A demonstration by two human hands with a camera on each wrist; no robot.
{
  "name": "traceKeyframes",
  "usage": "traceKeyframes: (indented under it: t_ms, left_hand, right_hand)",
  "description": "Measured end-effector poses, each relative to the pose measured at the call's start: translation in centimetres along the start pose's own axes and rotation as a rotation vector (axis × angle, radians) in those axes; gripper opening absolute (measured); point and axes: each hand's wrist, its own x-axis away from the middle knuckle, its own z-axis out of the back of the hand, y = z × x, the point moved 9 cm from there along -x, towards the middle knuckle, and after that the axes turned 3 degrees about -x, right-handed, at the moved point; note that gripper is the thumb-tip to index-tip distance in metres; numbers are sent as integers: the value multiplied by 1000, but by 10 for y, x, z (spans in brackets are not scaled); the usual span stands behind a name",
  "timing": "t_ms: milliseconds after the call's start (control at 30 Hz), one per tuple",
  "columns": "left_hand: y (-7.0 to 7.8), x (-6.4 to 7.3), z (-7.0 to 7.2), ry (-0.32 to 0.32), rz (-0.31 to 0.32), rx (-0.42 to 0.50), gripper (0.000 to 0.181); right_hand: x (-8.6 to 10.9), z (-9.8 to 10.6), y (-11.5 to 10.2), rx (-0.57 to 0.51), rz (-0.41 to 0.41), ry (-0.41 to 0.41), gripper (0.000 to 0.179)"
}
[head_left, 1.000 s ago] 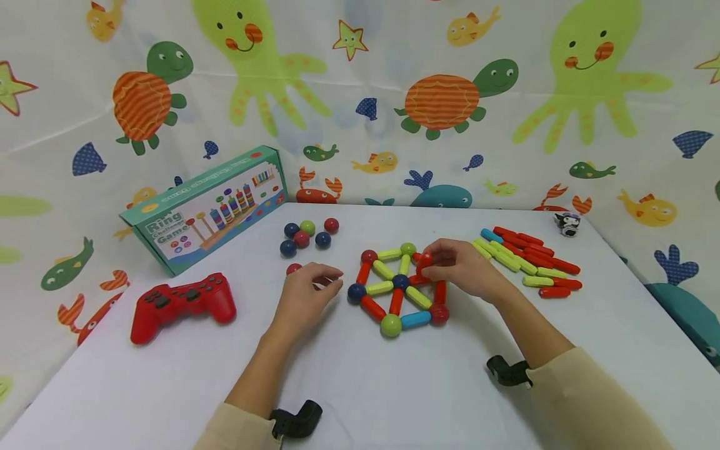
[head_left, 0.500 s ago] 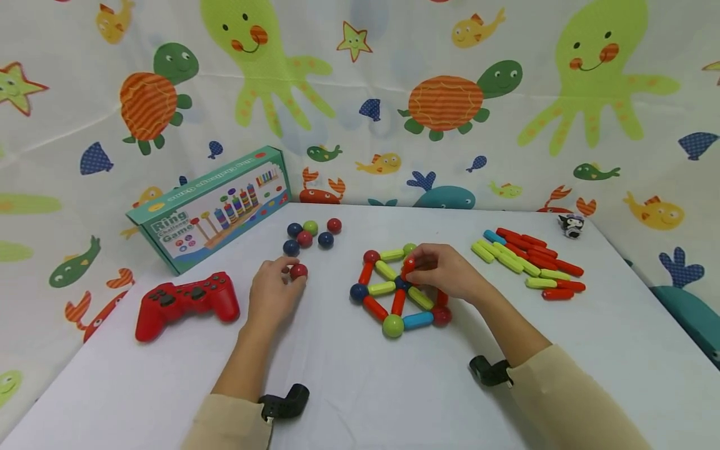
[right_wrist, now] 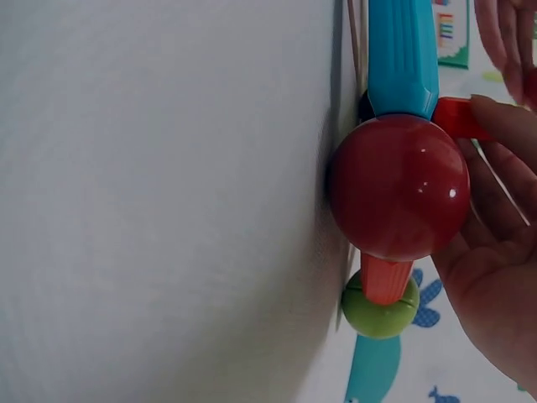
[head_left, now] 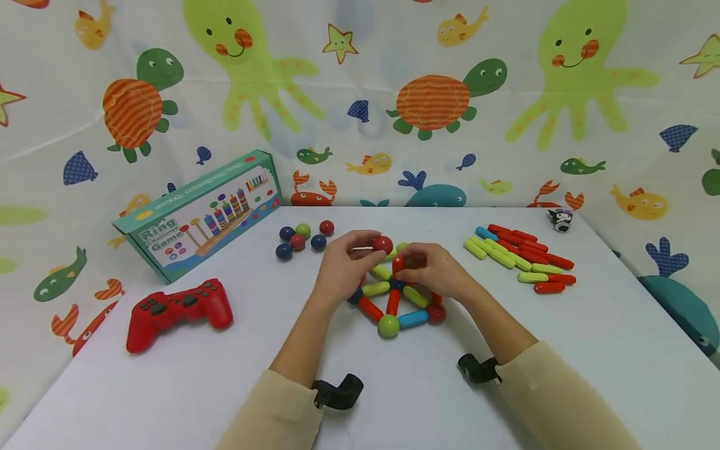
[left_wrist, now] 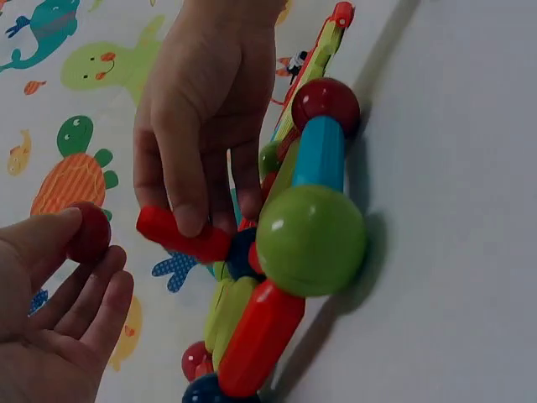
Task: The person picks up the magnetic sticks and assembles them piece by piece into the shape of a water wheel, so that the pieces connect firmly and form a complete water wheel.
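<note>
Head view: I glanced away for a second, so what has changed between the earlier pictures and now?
The left hand took hold of the loose red ball and carried it right, raised beside the right hand. The right hand, gripping a red rod throughout, moved left to the frame's blue centre ball. The controller, box and rod pile stayed put.

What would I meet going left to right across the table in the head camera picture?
Red game controller → group of loose balls → left hand holding a red ball → right hand pinching a red stick → pile of sticks.
</note>
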Motion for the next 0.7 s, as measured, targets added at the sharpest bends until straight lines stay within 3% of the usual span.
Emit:
traceKeyframes:
  t_ms: [200, 400, 533, 700]
  left_hand:
    - [8, -4, -25, -65, -51, -49, 39]
    - [7, -2, -34, -105, -70, -29, 39]
    - [6, -3, -34, -107, -71, -30, 39]
    - [4, -4, -32, -100, -72, -25, 39]
  right_hand:
    - [3, 0, -3, -7, 51, 6, 36]
    - [10, 7, 4, -12, 7, 18, 39]
    - [18, 26, 16, -4, -34, 50, 34]
    - [38, 70, 43, 4, -104, 154, 36]
